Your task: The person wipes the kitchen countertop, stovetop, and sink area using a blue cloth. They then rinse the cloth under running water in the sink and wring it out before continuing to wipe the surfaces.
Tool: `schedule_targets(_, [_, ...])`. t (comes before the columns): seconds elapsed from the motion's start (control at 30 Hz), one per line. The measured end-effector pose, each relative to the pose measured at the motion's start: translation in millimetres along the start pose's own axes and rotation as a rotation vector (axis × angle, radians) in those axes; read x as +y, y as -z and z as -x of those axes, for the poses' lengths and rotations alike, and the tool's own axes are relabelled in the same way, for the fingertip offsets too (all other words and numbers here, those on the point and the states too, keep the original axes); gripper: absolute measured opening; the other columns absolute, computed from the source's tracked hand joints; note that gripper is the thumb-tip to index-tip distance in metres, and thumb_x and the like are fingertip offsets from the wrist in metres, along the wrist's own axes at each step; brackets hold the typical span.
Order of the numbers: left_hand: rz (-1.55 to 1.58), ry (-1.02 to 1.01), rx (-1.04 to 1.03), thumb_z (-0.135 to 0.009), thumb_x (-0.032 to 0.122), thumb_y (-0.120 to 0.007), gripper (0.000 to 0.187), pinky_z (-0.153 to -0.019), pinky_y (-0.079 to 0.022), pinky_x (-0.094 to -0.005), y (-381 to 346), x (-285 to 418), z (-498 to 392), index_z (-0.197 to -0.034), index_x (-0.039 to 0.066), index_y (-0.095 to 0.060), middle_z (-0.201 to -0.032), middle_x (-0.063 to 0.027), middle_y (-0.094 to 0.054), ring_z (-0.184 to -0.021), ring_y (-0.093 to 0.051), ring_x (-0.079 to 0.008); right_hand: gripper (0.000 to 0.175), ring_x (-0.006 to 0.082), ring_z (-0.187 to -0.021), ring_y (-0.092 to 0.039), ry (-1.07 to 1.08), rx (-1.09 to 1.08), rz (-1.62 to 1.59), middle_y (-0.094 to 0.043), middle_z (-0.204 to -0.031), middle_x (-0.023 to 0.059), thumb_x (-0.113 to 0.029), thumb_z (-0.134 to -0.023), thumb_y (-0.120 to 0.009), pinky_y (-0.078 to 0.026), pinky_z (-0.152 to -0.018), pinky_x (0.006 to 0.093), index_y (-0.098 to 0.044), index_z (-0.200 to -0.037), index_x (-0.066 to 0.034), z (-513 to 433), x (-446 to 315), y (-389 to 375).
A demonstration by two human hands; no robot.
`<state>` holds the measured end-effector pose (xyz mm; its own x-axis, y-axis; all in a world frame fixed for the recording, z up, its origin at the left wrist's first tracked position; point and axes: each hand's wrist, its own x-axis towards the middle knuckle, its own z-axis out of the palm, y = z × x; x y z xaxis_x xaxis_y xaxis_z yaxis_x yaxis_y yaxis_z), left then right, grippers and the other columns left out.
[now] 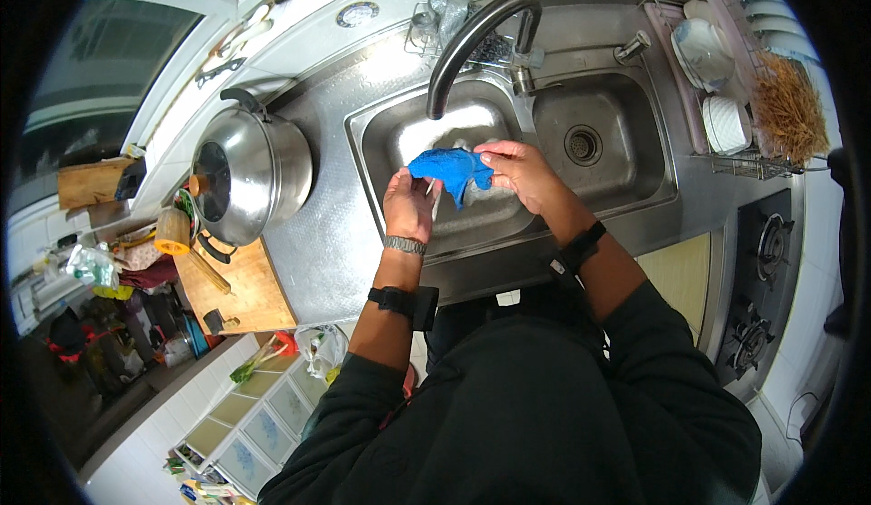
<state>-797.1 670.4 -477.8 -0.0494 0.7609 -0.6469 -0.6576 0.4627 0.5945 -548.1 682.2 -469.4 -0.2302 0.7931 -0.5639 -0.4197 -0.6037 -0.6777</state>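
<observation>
A crumpled blue cloth is stretched between my two hands over the left basin of a double steel sink. My left hand grips the cloth's left end, and my right hand pinches its right end between thumb and fingers. Part of the cloth hangs down in the middle. Above and behind it arches a steel faucet, its spout over the left basin. Something pale lies in the basin behind the cloth, too hidden to tell. The right basin shows its drain strainer.
Left on the steel counter stands a large lidded pot, beside a wooden cutting board and a cut squash. A dish rack with bowls and a straw brush is at right, near a gas hob.
</observation>
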Motion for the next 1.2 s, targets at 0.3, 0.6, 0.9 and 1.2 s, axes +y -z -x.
schedule_targets(0.3, [-0.036,-0.077,-0.078,-0.119,0.034,-0.053,0.026,-0.101,-0.055,-0.0499,-48.4,2.2,18.3,-0.120,0.011,-0.064,-0.124,-0.0070,-0.071,-0.115,-0.067,-0.0235,0.049,0.0220,-0.124,-0.067,-0.089,0.081,-0.262,-0.068,-0.140,0.0055,-0.039,-0.108,-0.075,-0.060,-0.100,0.0478,-0.065,-0.147,-0.0114,-1.1,12.7,-26.2])
schedule_targets(0.6, [-0.266,-0.031,0.149,-0.117,0.043,-0.058,0.033,-0.087,-0.058,-0.0451,-39.2,13.9,1.1,-0.116,0.011,-0.063,-0.102,-0.0042,-0.071,-0.093,-0.069,-0.0214,0.045,0.0127,-0.101,-0.067,-0.044,-0.037,0.213,-0.075,-0.114,0.0042,-0.045,-0.111,-0.068,-0.054,-0.090,0.0328,-0.073,-0.131,-0.0043,-18.1,2.5,-42.0])
schedule_targets(0.9, [0.193,0.496,-0.155,-0.096,0.084,-0.061,0.094,-0.117,-0.046,-0.0698,-37.4,3.2,5.7,-0.154,0.011,-0.052,-0.153,-0.0192,-0.057,-0.137,-0.061,-0.0412,0.043,0.0162,-0.075,-0.067,0.193,0.151,0.277,-0.073,-0.086,0.0064,-0.047,-0.105,-0.074,-0.055,-0.071,0.0400,-0.075,-0.107,-0.0041,-16.4,4.8,-83.7])
schedule_targets(1.2, [0.287,0.268,-0.070,-0.114,0.012,-0.047,0.036,-0.114,-0.054,-0.0487,-18.5,-52.2,-24.3,-0.145,-0.001,-0.058,-0.140,-0.0170,-0.068,-0.129,-0.067,-0.0323,0.015,0.0416,-0.098,-0.063,0.875,0.651,0.871,-0.065,-0.097,0.0151,-0.016,-0.082,-0.080,-0.052,-0.088,0.0523,-0.070,-0.088,-0.0088,-42.3,35.9,-97.2])
